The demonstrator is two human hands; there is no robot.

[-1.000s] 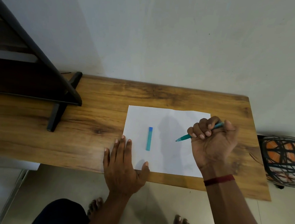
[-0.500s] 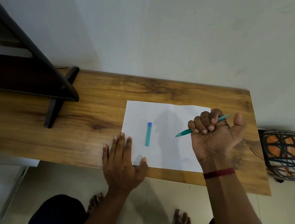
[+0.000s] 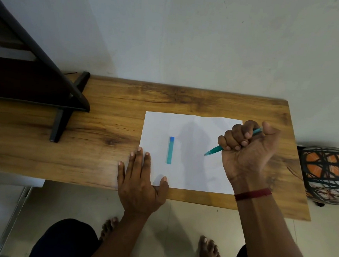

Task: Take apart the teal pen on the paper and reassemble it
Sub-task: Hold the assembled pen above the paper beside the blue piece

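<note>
Teal plastic pen body point(image 3: 215, 151) clenched in right hand point(image 3: 250, 153), thumb now folded back onto its rear end. Teal rectangular cap point(image 3: 170, 150) unmoved at centre of white paper sheet point(image 3: 191, 176), left hand point(image 3: 140, 178) flat, empty, pinning lower-left corner. Disassembly barely progressing.

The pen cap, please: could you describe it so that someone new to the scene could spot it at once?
On the wooden table lies a white sheet of paper. Left of the sheet's middle, just beyond the flat left hand, the pen cap lies loose, touched by neither hand. It is a short, straight teal piece with a blue far end, unlike the long pointed pen body gripped in the right hand.
</note>
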